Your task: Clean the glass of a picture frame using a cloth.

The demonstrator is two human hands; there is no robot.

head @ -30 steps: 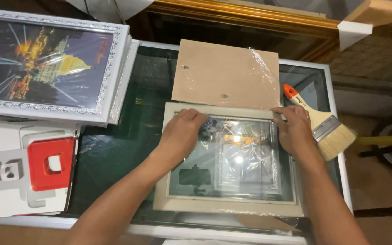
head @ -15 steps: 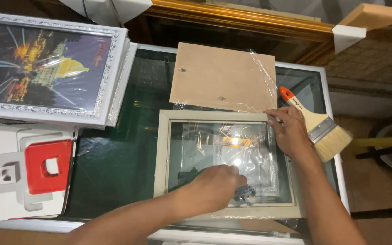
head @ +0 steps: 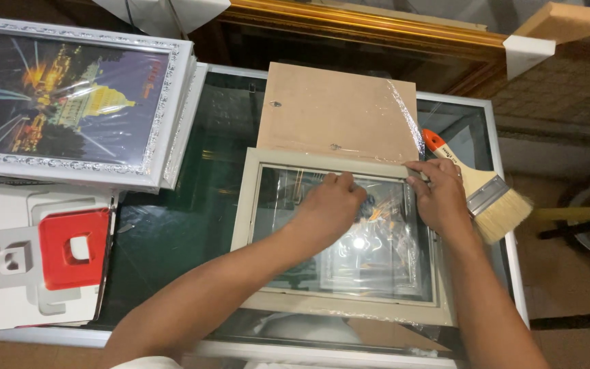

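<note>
Since half a second ago, the left hand (head: 329, 205) is sliding back up from the lower part of the glass to its upper middle, while the right hand (head: 438, 195) is staying at the upper right corner of the cream picture frame (head: 247, 225).

That frame is lying flat on the dark glass-topped table (head: 172, 239), near the front edge, its pane (head: 377, 260) catching a bright spot of light and wrinkled clear film. The left hand is pressing down on the pane with fingers curled together, seemingly over a small dark thing that I cannot make out. The right hand is resting palm down, fingers laid together along the frame's top rail, clamped on nothing that shows.

Touching the frame's far edge, a brown backing board (head: 336, 113) is lying partly wrapped in clear plastic. Just beside the right hand, a paintbrush (head: 486, 195) with an orange-tipped handle and pale bristles is lying on the table. On the left, a framed night picture with a silver border (head: 69, 102) is sitting on a stack, above a white and red box (head: 35, 253). A gilt moulding (head: 363, 27) is running along the back, and tiled floor (head: 568, 89) is showing on the right.

Both forearms are running out of view at the bottom, and the frame's lower right corner is blurring under crumpled film.
</note>
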